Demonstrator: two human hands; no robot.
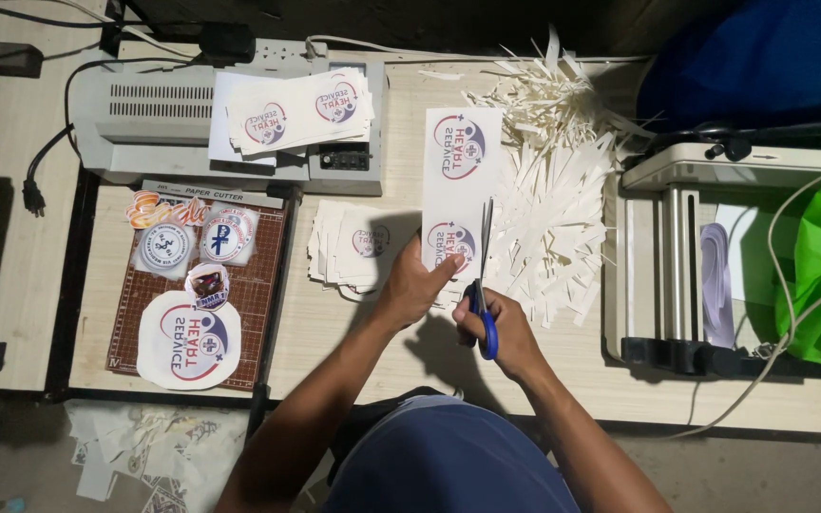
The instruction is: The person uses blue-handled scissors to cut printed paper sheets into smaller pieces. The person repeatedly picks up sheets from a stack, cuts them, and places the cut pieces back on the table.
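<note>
- Scissors, blue-handled, gripped in the right hand, fingers closed through the loops, blades pointing away along the printed sheet.
- Left hand pinches the sheet's near end, just left of the blades.
- Paper strips lie piled to the right.

Light: moderate, warm, falling from above onto the pale wooden tabletop. Shadows: soft, dark patch under both forearms. Corners: dim, upper edge nearly black. Glare: mild on the heap of white paper strips. Focus: sharp centrally; slight wide-angle bending at frame edges.
</note>
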